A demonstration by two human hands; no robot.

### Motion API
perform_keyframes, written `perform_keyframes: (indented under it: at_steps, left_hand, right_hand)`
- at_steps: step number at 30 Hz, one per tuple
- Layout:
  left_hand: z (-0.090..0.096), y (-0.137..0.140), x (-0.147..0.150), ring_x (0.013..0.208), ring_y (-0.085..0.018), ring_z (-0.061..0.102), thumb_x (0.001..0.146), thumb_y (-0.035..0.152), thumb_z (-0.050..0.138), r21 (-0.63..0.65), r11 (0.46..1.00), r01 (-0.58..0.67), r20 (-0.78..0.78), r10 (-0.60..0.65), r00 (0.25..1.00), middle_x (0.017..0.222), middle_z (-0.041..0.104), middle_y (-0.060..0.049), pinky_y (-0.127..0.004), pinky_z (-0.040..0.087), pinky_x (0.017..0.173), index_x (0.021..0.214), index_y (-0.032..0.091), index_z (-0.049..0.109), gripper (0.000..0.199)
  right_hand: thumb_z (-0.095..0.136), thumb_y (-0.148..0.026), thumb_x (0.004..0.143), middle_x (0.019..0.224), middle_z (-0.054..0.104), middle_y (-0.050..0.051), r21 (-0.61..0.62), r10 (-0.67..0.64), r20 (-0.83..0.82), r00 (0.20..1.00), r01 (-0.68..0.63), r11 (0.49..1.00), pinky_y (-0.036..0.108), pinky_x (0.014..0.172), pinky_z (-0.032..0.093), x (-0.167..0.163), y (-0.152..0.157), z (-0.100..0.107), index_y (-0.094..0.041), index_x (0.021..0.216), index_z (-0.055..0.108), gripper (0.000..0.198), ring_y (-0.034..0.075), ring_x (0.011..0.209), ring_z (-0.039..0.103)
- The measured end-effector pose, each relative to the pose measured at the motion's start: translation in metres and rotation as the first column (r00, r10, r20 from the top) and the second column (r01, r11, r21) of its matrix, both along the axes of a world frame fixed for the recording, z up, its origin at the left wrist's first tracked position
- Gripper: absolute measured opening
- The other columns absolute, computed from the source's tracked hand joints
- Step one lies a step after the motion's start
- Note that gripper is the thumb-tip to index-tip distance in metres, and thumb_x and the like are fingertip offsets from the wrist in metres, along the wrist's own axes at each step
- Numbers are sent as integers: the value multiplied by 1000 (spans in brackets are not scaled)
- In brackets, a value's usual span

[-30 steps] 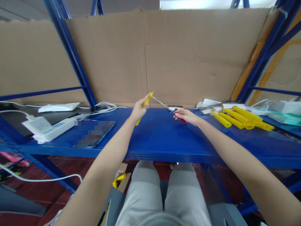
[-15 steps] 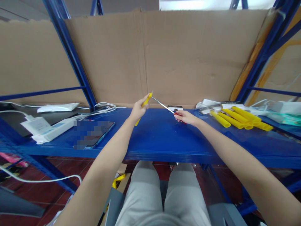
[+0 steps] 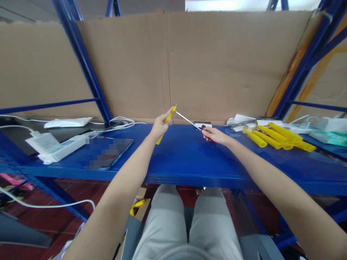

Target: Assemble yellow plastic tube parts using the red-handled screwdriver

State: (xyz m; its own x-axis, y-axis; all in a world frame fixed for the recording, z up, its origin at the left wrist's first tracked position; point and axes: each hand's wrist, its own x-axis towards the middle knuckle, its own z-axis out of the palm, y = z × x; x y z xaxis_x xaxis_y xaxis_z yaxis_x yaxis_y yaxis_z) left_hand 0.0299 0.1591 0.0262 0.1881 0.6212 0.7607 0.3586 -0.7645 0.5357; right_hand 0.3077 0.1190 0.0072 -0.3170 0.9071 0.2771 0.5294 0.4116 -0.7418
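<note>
Holding a yellow tube point(image 3: 166, 122) tilted up above the middle of a blue shelf point(image 3: 187, 159), the left hand point(image 3: 159, 126) is closing around it so that its upper end is facing a thin metal rod point(image 3: 187, 120). The right hand point(image 3: 215, 135) is pinching the rod's red handle point(image 3: 208, 137), its fingers curling shut, and aiming the tip into the tube's end. More yellow tubes point(image 3: 273, 137) are lying loose in a pile on the far right of the shelf. No container is showing.
</note>
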Motion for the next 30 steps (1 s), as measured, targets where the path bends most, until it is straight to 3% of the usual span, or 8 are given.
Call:
perform_keyframes:
  at_steps: [10, 15, 23, 27, 30]
  left_hand:
    - [-1, -1, 0, 65, -12, 58, 77, 8, 51, 5, 999, -34, -1, 34, 999, 82, 67, -1, -27, 50, 68, 130, 16, 53, 53]
    - [0, 0, 0, 65, -11, 58, 78, 8, 49, -17, 1000, 12, 35, -11, 999, 82, 65, -2, -23, 48, 61, 135, 15, 47, 58]
    - [1, -5, 3, 56, -8, 54, 76, 8, 52, -69, 997, 46, 32, -44, 999, 90, 69, -5, -19, 43, 50, 128, 15, 55, 52]
    - [0, -3, 1, 55, -7, 54, 76, 8, 55, -152, 986, 66, 26, -63, 998, 103, 68, -8, -16, 38, 41, 128, 19, 55, 53]
    - [-1, -2, 0, 54, -8, 56, 77, 8, 56, -207, 977, 44, 20, -41, 999, 101, 69, -9, -15, 35, 38, 129, 20, 55, 53]
  right_hand:
    - [61, -29, 79, 62, 56, -3, -8, -39, -56, 998, 39, 999, 21, 47, 40, -2, -7, 2, -21, 79, 44, 18, 9, 48, 50]
    - [52, -34, 84, 63, 55, 0, -2, -9, 15, 1000, 9, 1000, 23, 52, 42, -4, -4, 3, -18, 77, 52, 17, 11, 54, 52]
    - [65, -38, 71, 65, 55, -3, 60, -1, -70, 998, 5, 998, 25, 50, 42, 4, 3, -6, -22, 79, 43, 29, 11, 52, 51]
    - [60, -39, 75, 63, 55, -1, 111, -38, 39, 999, 34, 993, 27, 54, 43, 7, 6, -6, -21, 77, 46, 23, 14, 56, 52]
    - [52, -43, 79, 60, 54, 1, 167, -51, 183, 982, 20, 986, 28, 57, 42, 9, 4, -3, -20, 70, 50, 25, 16, 60, 53]
